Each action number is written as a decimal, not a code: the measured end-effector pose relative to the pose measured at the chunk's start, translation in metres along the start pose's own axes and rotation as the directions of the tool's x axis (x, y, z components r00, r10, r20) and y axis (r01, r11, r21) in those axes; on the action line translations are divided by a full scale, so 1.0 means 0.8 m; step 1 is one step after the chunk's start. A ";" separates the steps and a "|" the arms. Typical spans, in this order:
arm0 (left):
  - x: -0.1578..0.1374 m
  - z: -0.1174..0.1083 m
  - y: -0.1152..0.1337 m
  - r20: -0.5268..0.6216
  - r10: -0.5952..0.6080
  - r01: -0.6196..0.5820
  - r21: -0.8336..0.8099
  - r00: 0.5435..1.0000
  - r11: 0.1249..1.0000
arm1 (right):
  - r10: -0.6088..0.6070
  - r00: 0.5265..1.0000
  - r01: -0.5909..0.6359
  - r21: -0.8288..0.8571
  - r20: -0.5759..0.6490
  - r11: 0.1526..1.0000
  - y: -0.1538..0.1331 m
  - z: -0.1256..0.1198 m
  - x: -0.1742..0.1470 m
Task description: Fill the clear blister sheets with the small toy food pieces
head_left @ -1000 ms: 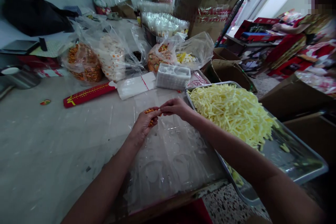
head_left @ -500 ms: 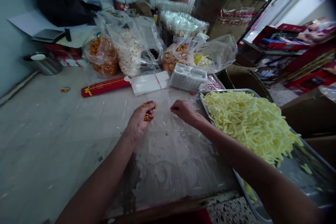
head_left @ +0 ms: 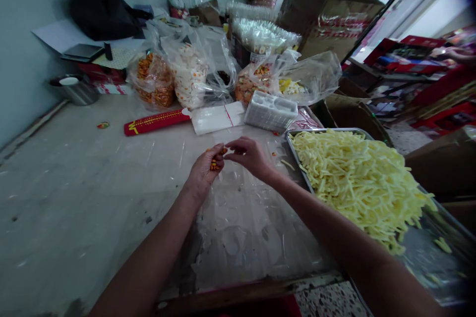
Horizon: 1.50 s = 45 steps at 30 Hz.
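My left hand (head_left: 204, 167) is closed around a small heap of orange snack pieces (head_left: 214, 164), some of which show at the fingers. Just to its right, my right hand (head_left: 247, 156) reaches in from the side. Its thumb and index finger are a little apart, their tips beside the orange pieces, and I see nothing between them. Beneath both hands, clear plastic moulded trays (head_left: 232, 240) with round hollows lie flat on the table. A single orange piece (head_left: 273, 154) rests right of my right hand.
A metal tray (head_left: 308, 181) heaped with pale yellow strips (head_left: 357, 183) stands at the right. Behind the hands are a red carton (head_left: 158, 121), white sheets (head_left: 217, 118), a stack of plastic trays (head_left: 270, 110) and bagged snacks (head_left: 154, 81). A person's hand (head_left: 455, 54) shows far right.
My right hand has moved left to the orange pieces in my left hand, its thumb and index finger parting. The view has shifted slightly. My left hand keeps its hold.
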<state>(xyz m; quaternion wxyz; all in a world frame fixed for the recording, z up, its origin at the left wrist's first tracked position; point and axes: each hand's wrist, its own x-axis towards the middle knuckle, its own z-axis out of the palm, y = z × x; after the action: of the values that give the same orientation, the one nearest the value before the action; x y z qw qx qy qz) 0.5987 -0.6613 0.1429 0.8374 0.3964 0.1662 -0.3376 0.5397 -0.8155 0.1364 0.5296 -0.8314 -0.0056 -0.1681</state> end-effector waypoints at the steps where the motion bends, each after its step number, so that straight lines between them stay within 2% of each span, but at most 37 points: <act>1: -0.001 0.000 0.000 -0.006 -0.002 0.002 -0.022 1.000 1.000 | -0.069 0.998 0.069 -0.005 -0.002 0.998 -0.005 0.008 -0.002; 2: -0.002 0.000 0.001 -0.014 -0.005 0.004 -0.039 1.000 0.999 | -0.110 0.994 0.111 -0.012 0.003 0.994 -0.008 0.014 -0.002; 4: -0.003 -0.002 0.006 -0.017 -0.016 0.016 -0.041 1.000 0.999 | -0.114 0.993 0.114 0.004 0.020 0.994 -0.009 0.024 0.006; 7: -0.003 -0.006 0.018 0.039 -0.059 0.059 0.012 0.997 0.998 | 0.001 0.998 -0.010 0.153 0.055 0.988 -0.005 0.029 0.031; 10: -0.001 -0.007 0.031 0.079 -0.053 0.050 0.036 0.995 0.998 | 0.131 0.979 -0.173 0.300 0.153 0.938 0.000 0.024 0.060; 13: -0.001 -0.011 0.046 0.040 -0.041 0.038 0.066 0.998 0.997 | 0.188 0.955 -0.248 0.268 0.231 0.931 0.011 0.013 0.081; 17: -0.006 -0.029 0.069 -0.073 0.067 -0.054 0.168 0.995 0.984 | 0.229 0.912 -0.277 0.100 0.341 0.956 0.036 0.009 0.087; 21: -0.015 -0.053 0.085 -0.057 0.040 -0.025 0.255 0.998 0.967 | 0.206 0.875 -0.166 -0.129 0.438 0.978 0.055 0.028 0.085; 25: -0.021 -0.068 0.089 -0.011 -0.037 0.038 0.188 0.999 0.981 | 0.083 0.867 0.061 -0.269 0.491 0.961 0.054 0.039 0.088; 27: -0.022 -0.073 0.088 -0.002 -0.092 0.092 0.134 0.996 0.987 | 0.089 0.843 0.109 -0.330 0.531 0.937 0.048 0.042 0.090; 29: -0.023 -0.076 0.087 0.017 -0.138 0.136 0.097 0.990 0.986 | 0.135 0.844 0.140 -0.457 0.519 0.879 0.038 0.047 0.090; 32: -0.028 -0.078 0.084 0.039 -0.165 0.159 0.120 0.986 0.980 | 0.142 0.881 0.232 -0.675 0.450 0.700 0.018 0.056 0.083; 34: -0.034 -0.079 0.083 0.027 -0.151 0.144 0.173 0.988 0.974 | 0.137 0.873 0.289 -0.722 0.469 0.629 0.003 0.058 0.076; 36: -0.041 -0.081 0.082 0.012 -0.119 0.114 0.221 0.993 0.969 | 0.093 0.876 0.296 -0.681 0.473 0.670 -0.009 0.057 0.067; 38: -0.046 -0.083 0.079 0.018 -0.096 0.087 0.270 0.995 0.959 | 0.014 0.921 0.228 -0.566 0.389 0.792 -0.021 0.055 0.056; 40: -0.050 -0.087 0.075 0.048 -0.070 0.051 0.329 0.996 0.943 | -0.047 0.958 0.152 -0.362 0.282 0.920 -0.032 0.057 0.043; 42: -0.052 -0.091 0.070 0.079 -0.027 -0.005 0.374 0.996 0.927 | -0.100 0.951 0.159 -0.184 0.293 0.970 -0.042 0.066 0.030; 45: -0.057 -0.094 0.062 0.114 0.030 -0.075 0.414 0.993 0.907 | -0.163 0.910 0.223 -0.119 0.381 0.967 -0.049 0.083 0.015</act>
<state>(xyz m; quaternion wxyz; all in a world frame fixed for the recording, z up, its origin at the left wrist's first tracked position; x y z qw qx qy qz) 0.5999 -0.5605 0.1480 0.7496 0.5525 0.0352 -0.3628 0.5620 -0.7417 0.1492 0.4313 -0.8832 -0.1737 -0.0608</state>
